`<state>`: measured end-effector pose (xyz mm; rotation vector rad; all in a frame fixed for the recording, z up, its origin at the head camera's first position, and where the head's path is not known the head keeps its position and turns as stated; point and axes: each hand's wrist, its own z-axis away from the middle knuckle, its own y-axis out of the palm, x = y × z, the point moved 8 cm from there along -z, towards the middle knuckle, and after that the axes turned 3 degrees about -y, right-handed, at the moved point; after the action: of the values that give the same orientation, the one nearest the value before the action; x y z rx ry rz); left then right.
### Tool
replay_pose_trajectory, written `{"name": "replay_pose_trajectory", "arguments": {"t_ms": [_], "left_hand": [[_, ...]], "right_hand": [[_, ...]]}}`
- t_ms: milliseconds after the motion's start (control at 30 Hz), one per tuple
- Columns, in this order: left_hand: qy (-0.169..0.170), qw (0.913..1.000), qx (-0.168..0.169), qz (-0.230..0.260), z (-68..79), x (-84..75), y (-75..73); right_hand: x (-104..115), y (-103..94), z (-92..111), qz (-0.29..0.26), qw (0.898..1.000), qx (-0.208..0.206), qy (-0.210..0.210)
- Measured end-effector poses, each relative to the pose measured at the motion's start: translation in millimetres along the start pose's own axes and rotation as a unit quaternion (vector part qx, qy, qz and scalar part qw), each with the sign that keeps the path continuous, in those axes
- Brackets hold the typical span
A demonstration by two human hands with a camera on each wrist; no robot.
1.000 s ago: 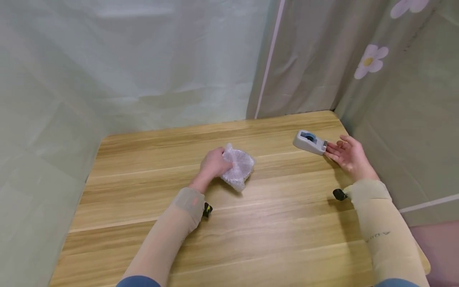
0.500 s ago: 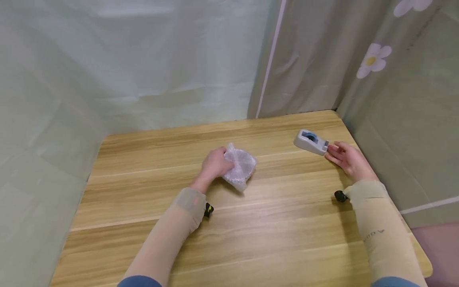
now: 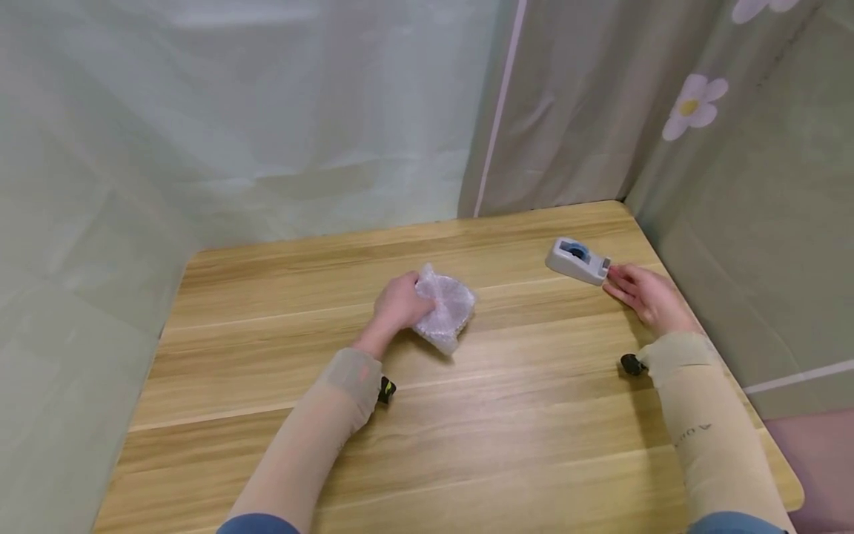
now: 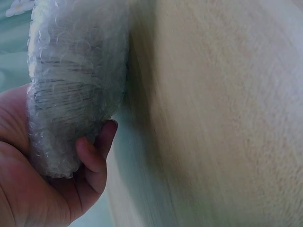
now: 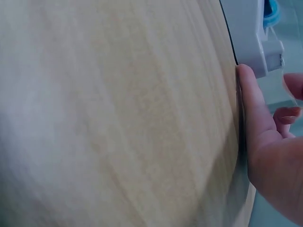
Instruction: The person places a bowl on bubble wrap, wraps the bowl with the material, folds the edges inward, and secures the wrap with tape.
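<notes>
My left hand (image 3: 400,302) grips a bubble-wrapped bundle (image 3: 448,308) near the middle of the table. In the left wrist view, the bubble wrap (image 4: 78,80) covers something rounded; its kind cannot be told. The fingers curl around its lower end. At the back right stands a grey tape dispenser (image 3: 577,261) with a blue-cored roll. My right hand (image 3: 650,293) is at its cutter end. The right wrist view shows one straight finger touching the dispenser (image 5: 248,35) low down, while thumb and another finger pinch at a faint, clear strip of tape by the cutter.
The wood-grain table (image 3: 507,437) runs to pale curtains (image 3: 320,148) at the back and a flowered curtain (image 3: 767,245) close to my right arm. A small black camera (image 3: 632,364) sits at my right wrist, another black piece (image 3: 385,390) at the left.
My right hand has turned from palm-up to more palm-down, its fingers closing in at the dispenser's cutter end. The left hand and the wrapped bundle have stayed in place.
</notes>
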<state>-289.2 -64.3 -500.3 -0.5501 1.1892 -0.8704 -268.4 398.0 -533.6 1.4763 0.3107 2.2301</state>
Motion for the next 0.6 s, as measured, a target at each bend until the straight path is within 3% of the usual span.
{"name": "replay_pose_trajectory", "arguments": {"t_ms": [167,300,600], "left_hand": [[0.001,1.0000,0.002,0.002,0.5,0.4,0.3],[0.003,1.0000,0.000,0.002,0.8,-0.4,0.3],[0.004,1.0000,-0.003,-0.007,-1.1,-1.0,0.8]], "right_hand": [[4,2.5,-1,0.110,0.993,-0.014,-0.030],[8,1.2,-3,0.217,0.974,-0.050,-0.039],[16,-8.1,1,0.325,0.937,-0.122,-0.031]]}}
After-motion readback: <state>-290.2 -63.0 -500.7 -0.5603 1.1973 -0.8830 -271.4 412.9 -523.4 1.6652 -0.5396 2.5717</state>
